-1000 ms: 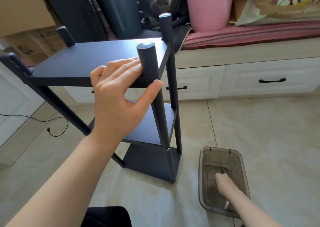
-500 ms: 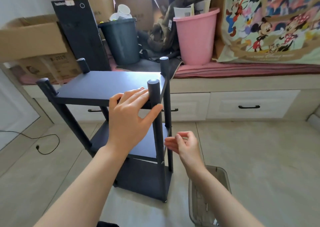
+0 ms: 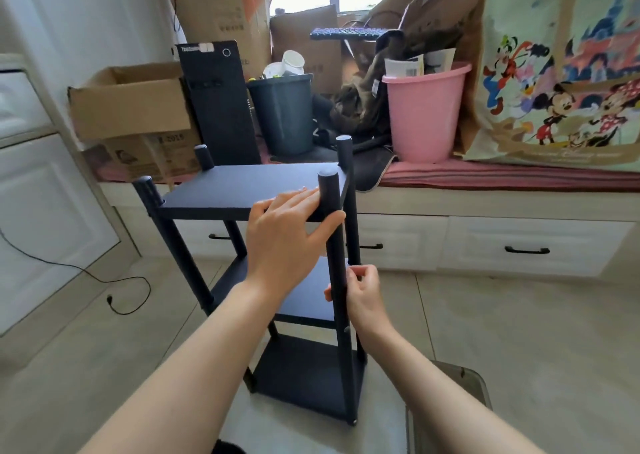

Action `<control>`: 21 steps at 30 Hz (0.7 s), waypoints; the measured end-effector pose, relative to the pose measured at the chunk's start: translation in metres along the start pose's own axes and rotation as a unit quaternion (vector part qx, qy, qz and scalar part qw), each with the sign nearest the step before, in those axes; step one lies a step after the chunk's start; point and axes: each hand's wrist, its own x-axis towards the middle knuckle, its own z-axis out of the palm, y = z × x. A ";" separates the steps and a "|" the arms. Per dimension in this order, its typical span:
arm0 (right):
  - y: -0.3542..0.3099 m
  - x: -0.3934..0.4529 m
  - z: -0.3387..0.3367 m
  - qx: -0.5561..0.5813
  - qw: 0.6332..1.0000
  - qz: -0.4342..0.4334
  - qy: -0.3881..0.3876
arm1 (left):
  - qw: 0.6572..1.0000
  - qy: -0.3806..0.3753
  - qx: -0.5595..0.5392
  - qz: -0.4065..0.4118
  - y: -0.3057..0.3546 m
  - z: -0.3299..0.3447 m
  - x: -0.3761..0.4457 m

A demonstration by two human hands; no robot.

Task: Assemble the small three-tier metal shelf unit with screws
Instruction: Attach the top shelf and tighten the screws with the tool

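Dark metal shelf unit (image 3: 252,190) stands upright on the tiled floor (image 3: 519,332), just before the white drawers (image 3: 530,245). Left hand (image 3: 287,235) grips the top tier's near right corner, thumb against the near right post (image 3: 334,245). Right hand (image 3: 362,290) pinches that post at middle-tier height; any held screw cannot be told.

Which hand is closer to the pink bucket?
Left. The left hand holds the shelf's top corner, below-left of the pink bucket; the right hand is lower, at the middle shelf.
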 end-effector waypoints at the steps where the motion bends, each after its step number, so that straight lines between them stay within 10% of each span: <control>1: -0.006 0.003 0.005 -0.007 1.000 -0.006 -0.004 | 1.000 0.002 0.000 -0.011 -0.005 -0.005 0.005; 21: -0.057 0.030 0.213 -0.200 0.946 -0.081 -0.240 | 0.922 0.173 -0.094 -0.333 -0.182 -0.150 -0.028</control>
